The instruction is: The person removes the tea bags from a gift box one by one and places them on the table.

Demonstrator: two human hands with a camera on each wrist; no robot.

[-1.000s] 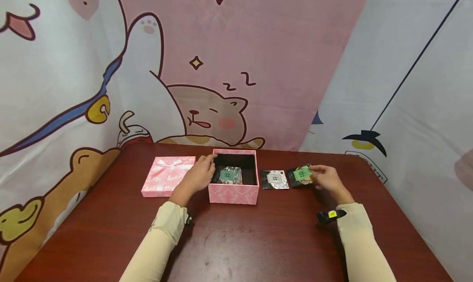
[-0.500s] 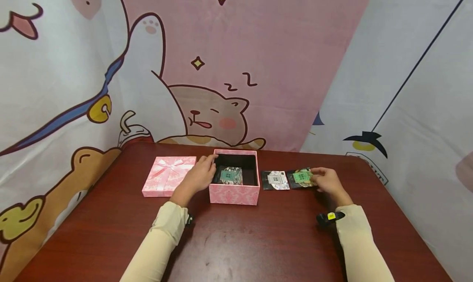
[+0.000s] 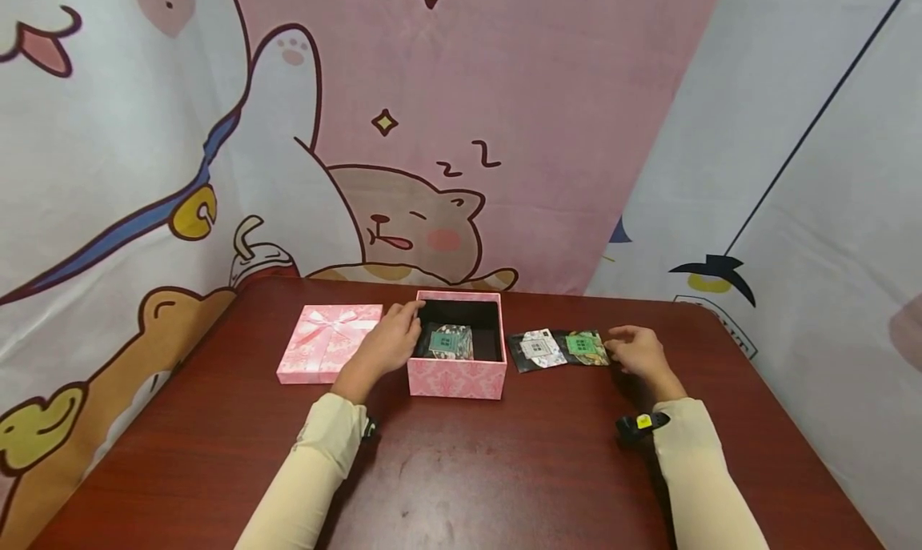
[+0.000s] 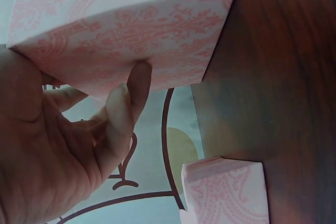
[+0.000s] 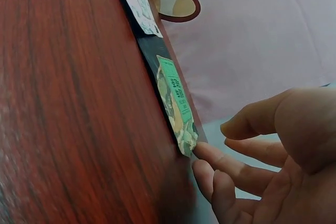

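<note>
An open pink box [image 3: 457, 376] stands mid-table with a teal-labelled packet [image 3: 448, 342] inside. My left hand [image 3: 389, 344] rests against the box's left wall, fingers fairly straight; the left wrist view shows those fingers [image 4: 128, 103] lying on the patterned side of the box [image 4: 131, 24]. To the right of the box, a white-labelled packet [image 3: 537, 348] and a green-labelled packet [image 3: 583, 346] lie flat side by side. My right hand [image 3: 635, 350] sits just right of the green packet [image 5: 176, 103], fingers loosely curled, one fingertip [image 5: 205, 153] touching its corner.
The pink lid [image 3: 327, 350] with a bow lies left of the box, also in the left wrist view as the lid [image 4: 226, 187]. The dark red table [image 3: 468, 470] is bordered by cartoon-printed fabric [image 3: 432, 134] at the back and sides.
My right hand has lowered the green-labelled packet onto the table beside the white-labelled one and released its pinch. The left hand has stayed on the box.
</note>
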